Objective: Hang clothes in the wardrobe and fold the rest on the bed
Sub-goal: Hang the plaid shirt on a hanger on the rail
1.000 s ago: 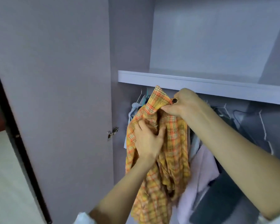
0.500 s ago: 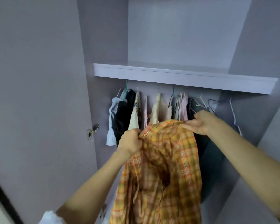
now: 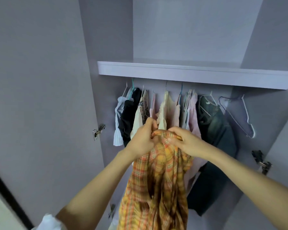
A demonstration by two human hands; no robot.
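Note:
An orange and yellow plaid shirt [image 3: 158,185] hangs down from both my hands in front of the open wardrobe. My left hand [image 3: 142,138] grips its collar at the left. My right hand [image 3: 184,140] holds the collar at the right, fingers curled over the fabric. Behind them, several garments [image 3: 165,110] hang on hangers below the shelf [image 3: 176,73]. Whether a hanger is inside the plaid shirt I cannot tell.
Two bare wire hangers [image 3: 239,113] hang at the right end of the rail, beside a dark green jacket [image 3: 218,130]. The open left wardrobe door [image 3: 40,97] stands close at my left. Door hinges [image 3: 98,131] stick out from the side panels.
The shirt came away from the rail and now hangs lower, in front of the hanging clothes. Both hands have closed together on its collar. The view has pulled back from the wardrobe.

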